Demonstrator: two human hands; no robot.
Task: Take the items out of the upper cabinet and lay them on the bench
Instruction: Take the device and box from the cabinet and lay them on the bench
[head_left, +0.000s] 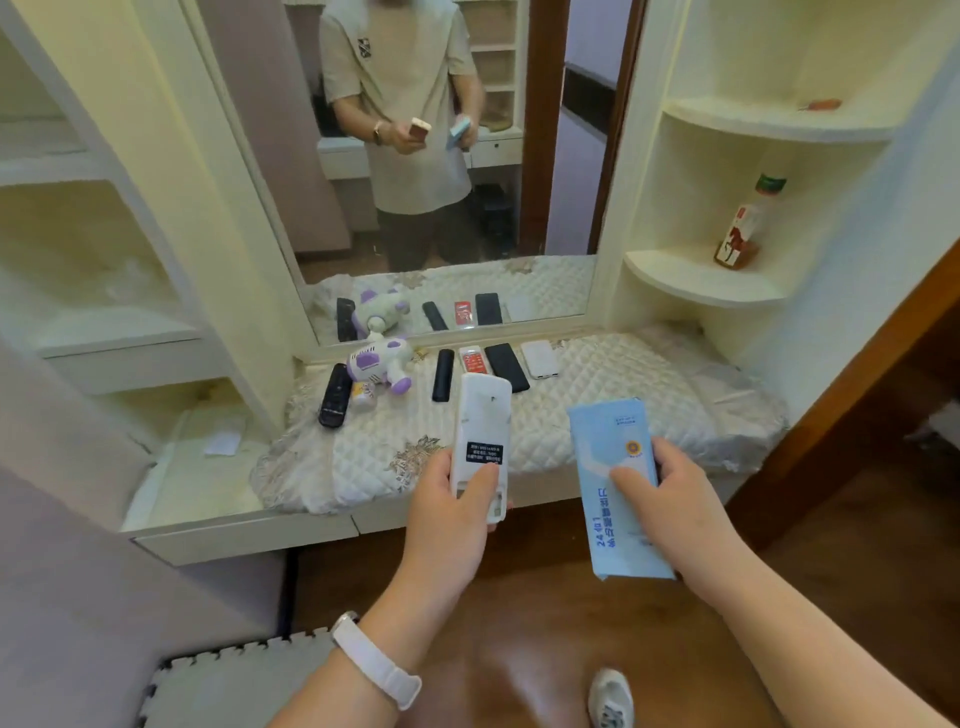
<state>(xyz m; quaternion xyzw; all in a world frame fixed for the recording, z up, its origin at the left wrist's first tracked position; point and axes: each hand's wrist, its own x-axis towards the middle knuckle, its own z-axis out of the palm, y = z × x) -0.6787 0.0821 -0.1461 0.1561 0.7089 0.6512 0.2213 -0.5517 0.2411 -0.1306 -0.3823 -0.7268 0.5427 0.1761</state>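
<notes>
I saw the left hand (457, 499) clamped on a white remote (480, 441), the right hand (670, 499) on a blue packet (613, 488), both probably to be laid next on the worktop (623, 395).

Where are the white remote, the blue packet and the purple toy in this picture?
white remote (480, 415): head view, on its back, above the left hand.
blue packet (610, 441): head view, on its upper face, above the right hand's thumb.
purple toy (376, 361): head view, on its white body.

Bare quilted bench (597, 415) front, seemingly
</notes>
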